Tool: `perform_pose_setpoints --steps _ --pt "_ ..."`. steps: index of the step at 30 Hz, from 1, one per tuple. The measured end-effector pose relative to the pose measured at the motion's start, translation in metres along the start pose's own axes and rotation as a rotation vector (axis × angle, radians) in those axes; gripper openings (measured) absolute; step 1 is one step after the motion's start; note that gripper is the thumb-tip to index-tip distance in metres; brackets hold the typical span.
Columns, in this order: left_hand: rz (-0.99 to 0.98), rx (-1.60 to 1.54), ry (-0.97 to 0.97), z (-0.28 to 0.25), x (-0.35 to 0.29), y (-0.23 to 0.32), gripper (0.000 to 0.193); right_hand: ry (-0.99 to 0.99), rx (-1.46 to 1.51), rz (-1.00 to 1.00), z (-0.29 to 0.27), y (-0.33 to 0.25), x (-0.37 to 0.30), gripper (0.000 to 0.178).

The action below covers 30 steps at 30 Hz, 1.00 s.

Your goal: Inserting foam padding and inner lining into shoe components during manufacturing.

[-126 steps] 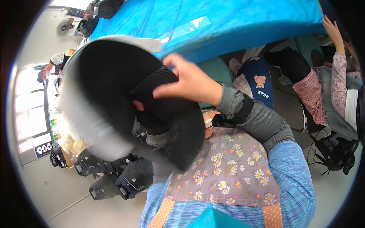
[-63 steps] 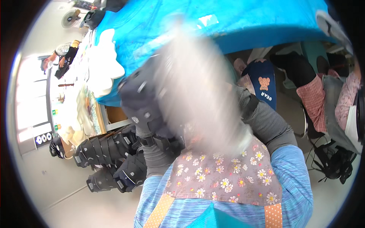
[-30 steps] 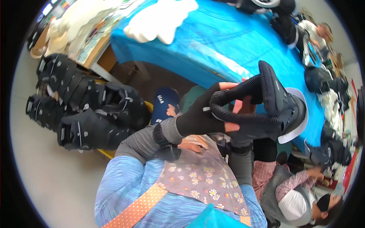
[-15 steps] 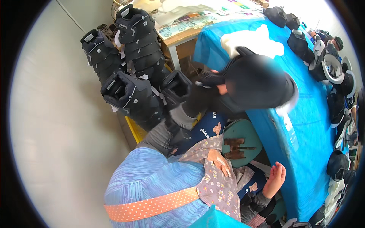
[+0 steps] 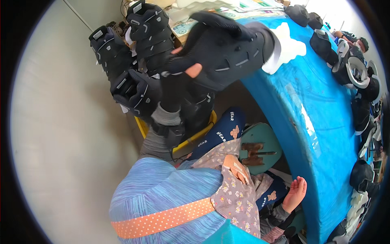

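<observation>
Head view: left of the grip, I saw stacks of black boot uppers [image 5: 152, 30]. The gloved left hand [image 5: 178, 81] clasped a padded upper [image 5: 231, 59] by its collar, its white-edged end jutting right of the grip. Held only there, it could, I judged, sag and slip; swung left, it might topple the stacks. Below and right, the right hand [image 5: 295, 194] was empty, fingers loosely curled, beside the blue-covered table [image 5: 329, 134].

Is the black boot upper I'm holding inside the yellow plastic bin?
Out: your left hand holds the boot upper aloft; the yellow bin shows lower in view.
</observation>
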<state>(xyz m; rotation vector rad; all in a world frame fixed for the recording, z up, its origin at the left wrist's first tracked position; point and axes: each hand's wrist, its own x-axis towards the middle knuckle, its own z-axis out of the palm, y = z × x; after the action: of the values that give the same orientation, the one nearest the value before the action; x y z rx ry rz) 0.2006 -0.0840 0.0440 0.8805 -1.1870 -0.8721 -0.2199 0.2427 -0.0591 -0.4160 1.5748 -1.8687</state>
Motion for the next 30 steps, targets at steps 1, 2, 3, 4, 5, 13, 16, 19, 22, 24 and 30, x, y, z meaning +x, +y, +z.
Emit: perform_pose_setpoints --steps 1,2,3,4,5,13,16,19,22,24,30 --pt "0.123 0.093 0.048 -0.010 0.000 0.014 0.050 0.009 0.002 -0.001 -0.002 0.000 0.001 0.014" --pt "0.244 0.177 0.097 -0.026 0.002 0.033 0.054 0.009 -0.008 0.000 -0.002 -0.004 0.000 0.014" --pt "0.371 0.269 0.136 -0.037 0.003 0.052 0.058 0.013 -0.003 -0.003 -0.006 -0.003 0.002 0.015" --pt "0.496 0.349 0.167 -0.045 0.005 0.068 0.061 0.031 0.000 -0.013 -0.011 -0.002 0.001 0.015" --pt "0.464 0.391 0.242 -0.051 0.006 0.083 0.065 0.047 -0.003 -0.015 -0.013 0.000 0.001 0.016" --pt "0.087 1.300 0.866 -0.113 -0.028 0.147 0.064 -0.039 -0.022 0.010 0.005 0.006 0.014 0.017" --pt "-0.098 1.307 0.622 -0.144 -0.023 0.125 0.069 -0.037 -0.028 0.025 0.012 0.007 0.016 0.018" --pt "0.043 1.423 0.388 -0.150 -0.021 0.110 0.047 -0.078 -0.041 0.039 0.017 0.007 0.017 0.018" --pt "0.081 1.543 0.392 -0.148 0.004 0.102 0.042 -0.099 -0.028 0.035 0.017 0.007 0.012 0.015" --pt "0.188 1.596 0.392 -0.160 0.029 0.093 0.041 -0.063 -0.034 0.046 0.012 0.009 0.010 0.015" --pt "0.270 1.649 0.101 -0.158 0.087 0.045 0.038 0.026 -0.020 0.067 -0.011 0.017 0.005 0.016"
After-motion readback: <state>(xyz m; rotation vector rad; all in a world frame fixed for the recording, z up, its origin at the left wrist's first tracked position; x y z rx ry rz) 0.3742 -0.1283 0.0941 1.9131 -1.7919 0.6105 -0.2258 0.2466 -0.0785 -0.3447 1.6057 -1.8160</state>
